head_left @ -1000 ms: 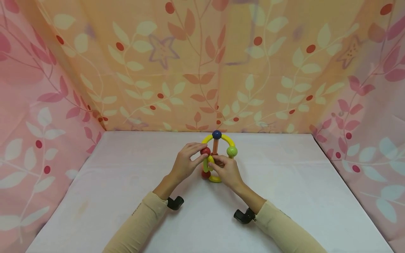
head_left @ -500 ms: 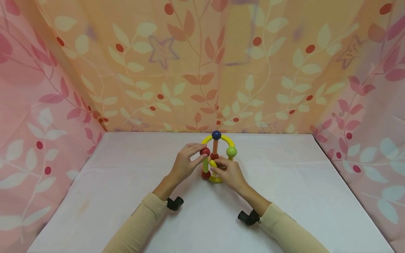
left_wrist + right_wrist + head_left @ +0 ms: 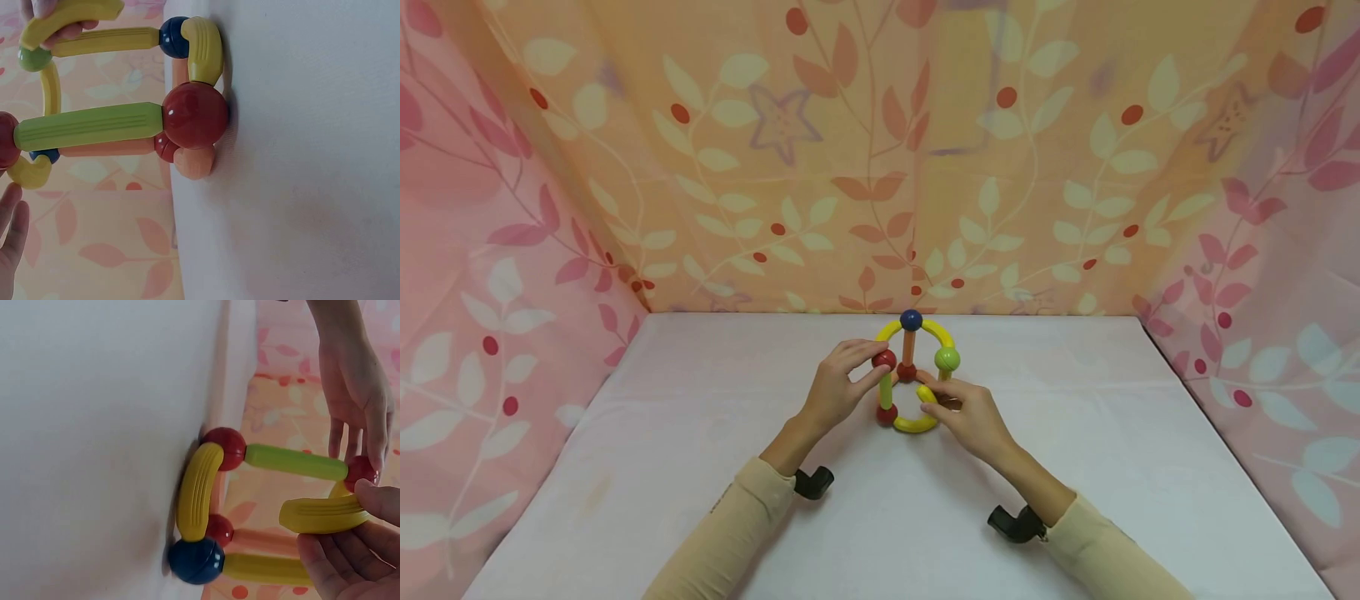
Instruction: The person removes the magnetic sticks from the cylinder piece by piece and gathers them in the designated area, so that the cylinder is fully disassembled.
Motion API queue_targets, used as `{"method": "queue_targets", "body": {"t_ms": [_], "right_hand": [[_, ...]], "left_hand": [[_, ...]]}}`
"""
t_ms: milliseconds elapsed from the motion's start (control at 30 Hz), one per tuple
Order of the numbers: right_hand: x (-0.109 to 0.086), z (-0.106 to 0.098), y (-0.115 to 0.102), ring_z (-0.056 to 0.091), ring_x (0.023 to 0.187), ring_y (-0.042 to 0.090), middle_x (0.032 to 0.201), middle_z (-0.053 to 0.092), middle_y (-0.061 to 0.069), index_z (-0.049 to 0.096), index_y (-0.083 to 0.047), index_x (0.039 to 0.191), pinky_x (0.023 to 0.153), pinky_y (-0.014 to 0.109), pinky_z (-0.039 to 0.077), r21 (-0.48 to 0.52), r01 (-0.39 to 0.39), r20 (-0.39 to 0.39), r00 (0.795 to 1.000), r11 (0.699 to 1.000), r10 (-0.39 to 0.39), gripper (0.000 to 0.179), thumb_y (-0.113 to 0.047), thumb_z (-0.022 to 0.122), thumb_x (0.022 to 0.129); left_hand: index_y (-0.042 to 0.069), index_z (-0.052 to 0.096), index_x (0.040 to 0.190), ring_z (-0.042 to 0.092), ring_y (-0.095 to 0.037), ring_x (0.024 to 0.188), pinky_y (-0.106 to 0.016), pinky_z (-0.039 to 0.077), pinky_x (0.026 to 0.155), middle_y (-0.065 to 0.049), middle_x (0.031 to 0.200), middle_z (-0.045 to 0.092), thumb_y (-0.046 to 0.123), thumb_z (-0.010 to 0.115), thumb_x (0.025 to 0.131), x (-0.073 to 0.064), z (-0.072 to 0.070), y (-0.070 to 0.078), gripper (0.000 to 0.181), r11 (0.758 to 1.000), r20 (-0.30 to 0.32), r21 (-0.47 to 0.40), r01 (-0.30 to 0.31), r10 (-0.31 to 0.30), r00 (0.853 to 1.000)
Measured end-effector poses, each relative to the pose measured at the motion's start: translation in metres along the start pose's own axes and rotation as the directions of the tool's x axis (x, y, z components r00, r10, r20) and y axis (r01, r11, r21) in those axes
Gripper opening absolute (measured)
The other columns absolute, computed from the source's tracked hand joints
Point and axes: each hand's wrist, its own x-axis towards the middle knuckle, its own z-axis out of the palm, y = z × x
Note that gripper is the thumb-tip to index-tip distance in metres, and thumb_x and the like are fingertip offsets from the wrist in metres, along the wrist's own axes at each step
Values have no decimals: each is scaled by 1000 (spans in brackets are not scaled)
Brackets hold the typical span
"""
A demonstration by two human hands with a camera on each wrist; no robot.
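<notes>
A ball-and-stick toy frame stands on the table, its balls joined by straight and curved rods. My left hand (image 3: 835, 385) holds the upper red ball (image 3: 884, 360) between thumb and fingers, atop the upright green rod (image 3: 297, 461). Between thumb and fingers of my right hand (image 3: 976, 417) is a loose curved yellow rod (image 3: 322, 515), one end pointing free toward the left. Behind the right fingertips, part of the right upright is hidden. A lower red ball (image 3: 195, 115) and a curved yellow base rod (image 3: 916, 425) rest on the table.
The frame's blue top ball (image 3: 912, 320) and light-green ball (image 3: 947, 359) carry curved yellow rods. An orange upright (image 3: 909, 352) stands at the back. White cloth covers the table (image 3: 700, 375), with a patterned curtain (image 3: 865, 167) behind it. Black wrist devices (image 3: 1017, 523) hang below both wrists.
My right hand has moved right and slightly toward me with the curved yellow rod, away from the upper red ball. My left hand has stayed on that ball.
</notes>
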Motion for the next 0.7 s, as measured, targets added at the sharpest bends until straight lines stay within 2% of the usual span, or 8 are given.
{"method": "queue_targets", "body": {"t_ms": [233, 700], "right_hand": [[-5, -14, 8, 70, 88, 23, 97, 73, 12, 72, 2, 106, 78, 29, 59, -44, 59, -52, 997, 997, -61, 25, -4, 75, 82], [-6, -46, 29, 70, 87, 23, 96, 73, 12, 71, 2, 108, 78, 32, 59, -132, 49, -93, 994, 990, -61, 26, -5, 75, 83]], "left_hand": [[11, 68, 124, 60, -21, 115, -37, 54, 94, -5, 119, 71, 22, 75, 85, 0, 0, -1, 41, 1000, 3, 1, 6, -6, 1000], [11, 68, 123, 60, -21, 115, -38, 54, 95, -5, 119, 71, 22, 75, 85, 0, 0, 1, 41, 1000, 2, -5, -2, 2, 1000]]}}
